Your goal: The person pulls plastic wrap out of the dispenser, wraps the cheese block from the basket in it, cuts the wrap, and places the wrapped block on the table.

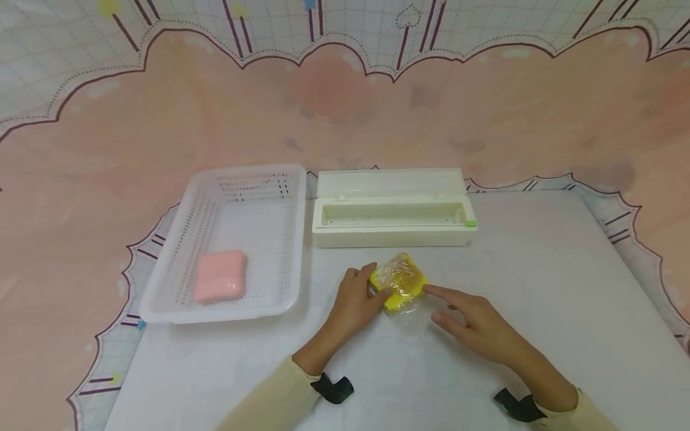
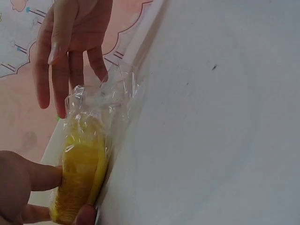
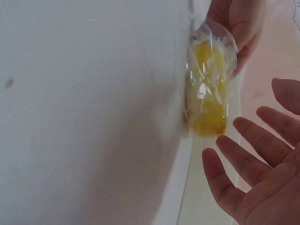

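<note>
A yellow block wrapped in clear plastic film lies low over the white table, in front of the long white box. My left hand grips its left side, thumb at the near edge and fingers at the far edge. The left wrist view shows the wrapped yellow block pinched between thumb and fingers, with loose crinkled film standing out past its end. On the other side, my right hand has its fingers extended, the index fingertip right at the block's corner. Spread fingers of the right hand show beside the block in the right wrist view.
Left of the hands stands a white plastic basket holding a pink rounded block. The long white box at the back has its lid raised and a small green piece at its right front edge. A patterned cloth hangs behind the table.
</note>
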A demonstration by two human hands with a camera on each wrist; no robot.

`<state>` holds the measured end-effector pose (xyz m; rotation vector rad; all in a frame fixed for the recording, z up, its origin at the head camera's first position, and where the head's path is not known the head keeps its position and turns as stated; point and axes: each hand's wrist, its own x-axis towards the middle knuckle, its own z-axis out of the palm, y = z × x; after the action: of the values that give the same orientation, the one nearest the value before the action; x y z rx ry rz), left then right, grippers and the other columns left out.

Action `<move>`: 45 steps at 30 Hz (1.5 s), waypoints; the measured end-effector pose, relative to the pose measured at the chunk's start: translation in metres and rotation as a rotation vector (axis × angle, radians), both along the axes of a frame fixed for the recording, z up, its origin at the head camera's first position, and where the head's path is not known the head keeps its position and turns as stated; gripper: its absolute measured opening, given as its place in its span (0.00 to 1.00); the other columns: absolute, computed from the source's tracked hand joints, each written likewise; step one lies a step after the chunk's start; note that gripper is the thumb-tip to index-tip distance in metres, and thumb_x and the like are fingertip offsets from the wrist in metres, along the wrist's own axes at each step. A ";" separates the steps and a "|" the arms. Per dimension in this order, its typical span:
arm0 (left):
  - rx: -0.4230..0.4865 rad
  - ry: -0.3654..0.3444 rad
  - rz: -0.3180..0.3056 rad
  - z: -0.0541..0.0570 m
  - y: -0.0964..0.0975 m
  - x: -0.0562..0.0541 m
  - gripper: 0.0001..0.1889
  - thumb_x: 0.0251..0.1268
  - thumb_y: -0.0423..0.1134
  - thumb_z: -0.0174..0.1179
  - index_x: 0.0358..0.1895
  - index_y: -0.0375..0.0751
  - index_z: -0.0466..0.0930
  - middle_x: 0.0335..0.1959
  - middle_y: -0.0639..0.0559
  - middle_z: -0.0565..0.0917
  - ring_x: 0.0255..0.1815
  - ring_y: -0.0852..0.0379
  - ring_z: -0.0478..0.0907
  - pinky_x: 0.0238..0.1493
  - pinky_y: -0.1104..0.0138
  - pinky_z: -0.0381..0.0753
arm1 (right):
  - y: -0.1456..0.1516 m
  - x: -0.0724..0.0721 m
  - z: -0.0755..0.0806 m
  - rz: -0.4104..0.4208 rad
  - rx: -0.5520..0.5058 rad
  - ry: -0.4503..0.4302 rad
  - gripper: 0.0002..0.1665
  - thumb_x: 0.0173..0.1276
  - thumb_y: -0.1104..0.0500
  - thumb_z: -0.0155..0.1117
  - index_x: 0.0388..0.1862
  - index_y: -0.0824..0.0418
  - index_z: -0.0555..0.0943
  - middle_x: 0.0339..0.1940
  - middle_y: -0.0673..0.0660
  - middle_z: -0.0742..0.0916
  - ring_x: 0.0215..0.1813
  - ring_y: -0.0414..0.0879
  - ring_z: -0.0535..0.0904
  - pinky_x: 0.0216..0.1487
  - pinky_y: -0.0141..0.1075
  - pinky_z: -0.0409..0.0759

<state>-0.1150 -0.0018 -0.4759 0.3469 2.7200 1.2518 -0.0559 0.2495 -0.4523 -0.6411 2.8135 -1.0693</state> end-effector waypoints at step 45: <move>-0.014 0.265 -0.211 0.006 0.000 0.018 0.03 0.70 0.39 0.66 0.38 0.45 0.87 0.32 0.57 0.87 0.33 0.64 0.77 0.36 0.73 0.77 | -0.034 -0.019 -0.011 -0.013 0.024 0.003 0.31 0.49 0.53 0.85 0.54 0.56 0.88 0.60 0.50 0.88 0.40 0.40 0.81 0.41 0.30 0.80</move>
<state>-0.0965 -0.0018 -0.4696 0.8293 2.8070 1.2035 -0.0747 0.2156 -0.4635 -0.6231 2.8322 -1.0355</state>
